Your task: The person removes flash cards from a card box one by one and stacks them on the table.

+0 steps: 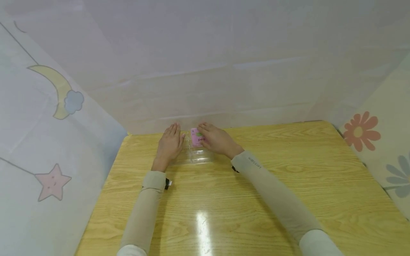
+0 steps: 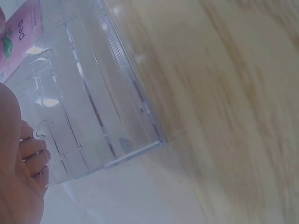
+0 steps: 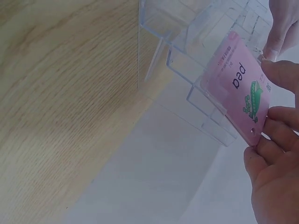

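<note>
A clear plastic tiered card rack stands at the far edge of the table, with see-through steps. My left hand holds its left side; in the left wrist view the fingers bend around that edge. My right hand pinches a pink flashcard, its thumb over the front and the other fingers at the top edge and behind. The card shows a green pod and the word "pea". It leans back at the upper tiers, its lower edge within the clear plastic.
The wood-grain table reaches up to a pale wall sheet just behind the rack. Side walls carry printed shapes, a moon and star on the left and flowers on the right.
</note>
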A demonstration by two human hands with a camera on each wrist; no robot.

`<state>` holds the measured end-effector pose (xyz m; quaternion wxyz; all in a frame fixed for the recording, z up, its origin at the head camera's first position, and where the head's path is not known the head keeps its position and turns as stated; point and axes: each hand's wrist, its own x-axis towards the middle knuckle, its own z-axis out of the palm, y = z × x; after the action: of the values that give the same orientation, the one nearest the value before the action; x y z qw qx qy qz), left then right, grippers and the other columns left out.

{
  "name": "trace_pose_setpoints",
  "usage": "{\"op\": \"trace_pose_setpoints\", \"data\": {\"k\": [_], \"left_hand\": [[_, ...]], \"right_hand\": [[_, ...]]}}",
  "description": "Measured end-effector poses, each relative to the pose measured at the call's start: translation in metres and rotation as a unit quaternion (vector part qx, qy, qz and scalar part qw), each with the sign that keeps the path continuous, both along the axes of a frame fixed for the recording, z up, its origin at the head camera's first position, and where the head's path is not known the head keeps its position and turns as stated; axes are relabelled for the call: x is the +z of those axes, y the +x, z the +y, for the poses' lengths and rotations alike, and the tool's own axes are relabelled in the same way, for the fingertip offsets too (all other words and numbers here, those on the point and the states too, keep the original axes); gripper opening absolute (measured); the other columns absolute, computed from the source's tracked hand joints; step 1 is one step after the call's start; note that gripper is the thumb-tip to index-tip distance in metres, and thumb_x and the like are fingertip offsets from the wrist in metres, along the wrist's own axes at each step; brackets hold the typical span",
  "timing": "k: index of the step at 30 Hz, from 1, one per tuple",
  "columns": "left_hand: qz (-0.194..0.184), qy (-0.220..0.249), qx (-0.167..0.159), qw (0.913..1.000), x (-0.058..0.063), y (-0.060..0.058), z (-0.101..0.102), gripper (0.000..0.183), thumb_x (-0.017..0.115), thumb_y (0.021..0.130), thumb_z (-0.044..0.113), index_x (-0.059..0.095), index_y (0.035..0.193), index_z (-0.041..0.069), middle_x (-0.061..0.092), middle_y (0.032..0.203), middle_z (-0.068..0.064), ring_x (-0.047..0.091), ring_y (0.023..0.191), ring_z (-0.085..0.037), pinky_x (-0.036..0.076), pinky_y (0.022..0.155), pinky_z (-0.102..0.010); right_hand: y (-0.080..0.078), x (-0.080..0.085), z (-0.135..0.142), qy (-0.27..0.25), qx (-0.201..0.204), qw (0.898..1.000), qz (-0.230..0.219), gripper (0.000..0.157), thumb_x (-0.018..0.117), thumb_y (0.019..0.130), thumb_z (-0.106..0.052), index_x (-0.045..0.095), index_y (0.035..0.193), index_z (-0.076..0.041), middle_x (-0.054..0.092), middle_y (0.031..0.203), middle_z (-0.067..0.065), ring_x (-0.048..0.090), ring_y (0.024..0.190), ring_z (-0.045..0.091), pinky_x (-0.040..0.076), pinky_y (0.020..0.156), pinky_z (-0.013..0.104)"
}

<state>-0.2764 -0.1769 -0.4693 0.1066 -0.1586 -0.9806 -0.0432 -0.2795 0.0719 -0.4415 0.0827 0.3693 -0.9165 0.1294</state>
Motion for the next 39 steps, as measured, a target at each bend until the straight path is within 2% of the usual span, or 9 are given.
{"op": "trace_pose_setpoints", "data": {"k": [8, 13, 24, 39], "left_hand": [[-0.002, 0.002, 0.002, 1.0, -0.002, -0.002, -0.001, 0.066, 0.023, 0.115, 0.041, 0.027, 0.163, -0.005, 0.032, 0.17, -0.024, 0.03, 0.161, -0.037, 0.024, 0.136, -0.047], [0.002, 0.003, 0.005, 1.0, -0.003, -0.003, -0.001, 0.066, 0.026, 0.116, 0.04, 0.027, 0.163, -0.005, 0.032, 0.17, -0.024, 0.03, 0.161, -0.036, 0.022, 0.137, -0.047], [0.0, 0.004, 0.008, 1.0, -0.004, -0.004, 0.001, 0.065, 0.027, 0.115, 0.039, 0.027, 0.163, -0.005, 0.032, 0.17, -0.023, 0.031, 0.161, -0.036, 0.022, 0.137, -0.046], [0.004, 0.002, 0.004, 1.0, -0.004, -0.003, 0.001, 0.065, 0.025, 0.115, 0.039, 0.029, 0.162, -0.005, 0.032, 0.17, -0.023, 0.031, 0.161, -0.037, 0.023, 0.137, -0.047]], "right_hand": [[-0.001, -0.002, -0.002, 0.006, 0.001, 1.0, 0.01, 0.061, 0.068, 0.104, -0.025, 0.047, 0.156, -0.002, 0.048, 0.163, 0.018, 0.042, 0.156, 0.033, 0.036, 0.131, 0.046], [-0.002, -0.003, -0.003, -0.011, -0.005, 1.0, 0.021, 0.058, 0.072, 0.101, -0.019, 0.052, 0.154, -0.003, 0.052, 0.16, 0.016, 0.046, 0.153, 0.032, 0.04, 0.128, 0.046], [-0.008, -0.007, -0.003, -0.049, -0.017, 0.999, 0.014, 0.059, 0.08, 0.095, -0.02, 0.059, 0.148, -0.007, 0.058, 0.155, 0.012, 0.052, 0.149, 0.029, 0.047, 0.123, 0.043], [-0.012, -0.008, 0.002, -0.072, -0.019, 0.997, 0.014, 0.053, 0.079, 0.095, -0.016, 0.062, 0.145, -0.005, 0.061, 0.151, 0.016, 0.058, 0.144, 0.031, 0.051, 0.118, 0.043]]}}
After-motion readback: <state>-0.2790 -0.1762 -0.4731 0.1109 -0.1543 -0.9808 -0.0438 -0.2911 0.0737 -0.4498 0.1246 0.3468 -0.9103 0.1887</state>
